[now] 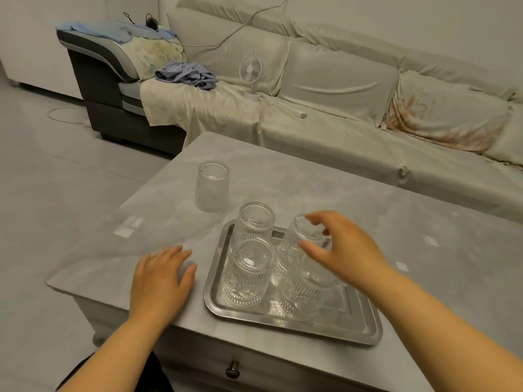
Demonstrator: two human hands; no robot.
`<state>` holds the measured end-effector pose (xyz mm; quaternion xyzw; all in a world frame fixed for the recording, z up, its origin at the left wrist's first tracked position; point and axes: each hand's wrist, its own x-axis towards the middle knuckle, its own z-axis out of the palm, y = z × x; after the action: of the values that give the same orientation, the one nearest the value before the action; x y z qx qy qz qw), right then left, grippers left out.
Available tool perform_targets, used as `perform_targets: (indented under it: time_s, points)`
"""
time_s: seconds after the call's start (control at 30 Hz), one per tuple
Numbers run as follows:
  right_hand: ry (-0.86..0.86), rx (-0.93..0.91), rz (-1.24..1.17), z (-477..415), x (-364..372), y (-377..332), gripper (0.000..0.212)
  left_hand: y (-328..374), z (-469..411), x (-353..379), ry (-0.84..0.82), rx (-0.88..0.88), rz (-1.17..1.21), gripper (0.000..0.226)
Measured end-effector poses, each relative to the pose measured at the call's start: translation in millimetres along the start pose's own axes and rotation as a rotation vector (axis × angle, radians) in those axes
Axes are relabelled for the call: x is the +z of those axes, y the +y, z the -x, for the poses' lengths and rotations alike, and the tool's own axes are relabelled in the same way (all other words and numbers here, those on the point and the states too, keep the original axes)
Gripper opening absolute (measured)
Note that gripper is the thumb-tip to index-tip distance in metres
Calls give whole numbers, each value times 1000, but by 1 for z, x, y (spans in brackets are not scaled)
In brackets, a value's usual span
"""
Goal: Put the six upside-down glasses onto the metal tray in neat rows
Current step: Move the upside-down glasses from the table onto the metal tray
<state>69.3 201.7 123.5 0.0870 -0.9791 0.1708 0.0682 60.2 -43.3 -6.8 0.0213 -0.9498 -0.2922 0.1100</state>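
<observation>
Grey bench (283, 176): metal tray (285, 321) carries four upside-down glasses (246, 275); right hand (343, 250) fingers (307, 246) loose over one, left hand (160, 281) flat, empty.

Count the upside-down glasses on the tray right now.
4 visible: far-left glass, near-left glass, far-right glass under the right hand, near-right glass. The hand may hide another. One more glass stands off the tray.

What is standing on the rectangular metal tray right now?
The rectangular metal tray carries four upside-down ribbed clear glasses in two rows, such as the near-left one. The right hand hovers over the right pair, hiding whatever lies beneath it. Another glass stands off the tray.
</observation>
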Motion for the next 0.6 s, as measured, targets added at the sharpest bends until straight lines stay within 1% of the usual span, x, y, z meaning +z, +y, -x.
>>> perform_targets:
  time_s: [0.07, 0.17, 0.27, 0.4, 0.6]
  points:
    - [28, -46, -17, -22, -3, -14, 45, -9, -10, -1, -67, -42, -94, 45]
    - [-21, -74, -51, -67, 7, -37, 46, -20, -16, 4, -151, -60, -184, 53]
    - [-128, -84, -57, -114, 31, -57, 53, -22, -16, 7, -156, -52, -205, 54]
    - [-239, -97, 52, -167, 70, -78, 64, -22, -17, 9, -150, -57, -213, 55]
    - [-254, 33, -30, -210, 113, -89, 73, -25, -18, 12, -134, -72, -209, 56]
